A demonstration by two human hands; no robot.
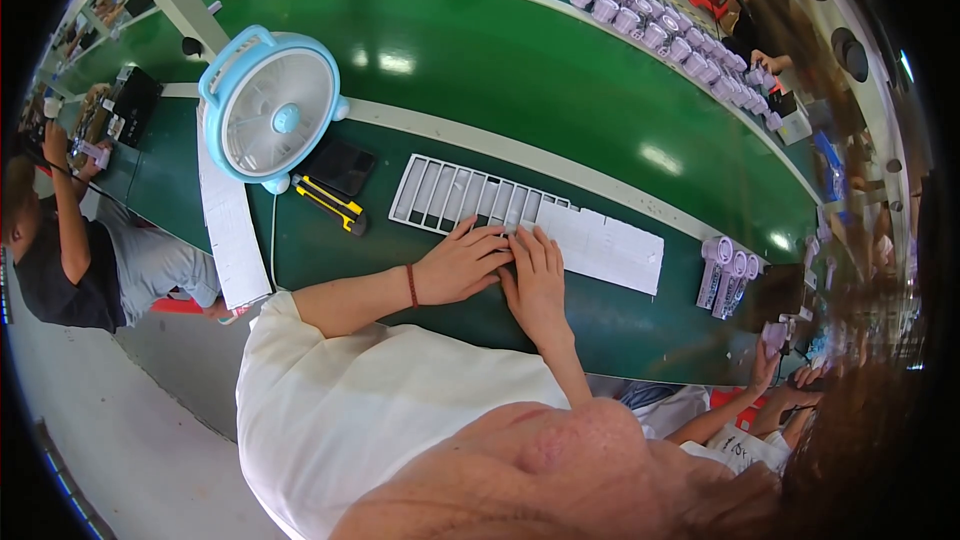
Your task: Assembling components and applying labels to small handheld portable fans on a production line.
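Note:
A light grey slotted tray (430,190) lies on the green workbench in front of me, its narrow compartments side by side. A white sheet (610,245) covers its right part or lies against it; I cannot tell which. My left hand (460,265), with a dark red bracelet at the wrist, rests at the tray's near edge with its fingers stretched out. Beside it, my right hand (537,280) lies with fingers extended over the tray near the sheet's left end. The fingertips of both hands are close together, and no held object shows in either.
A light blue fan (285,118) stands at the left, near a yellow-and-black box cutter (332,205) and a dark flat device (343,168). A long white strip (232,230) lies further left. Several lilac handheld fans (715,265) stand at the right; co-workers sit on both sides.

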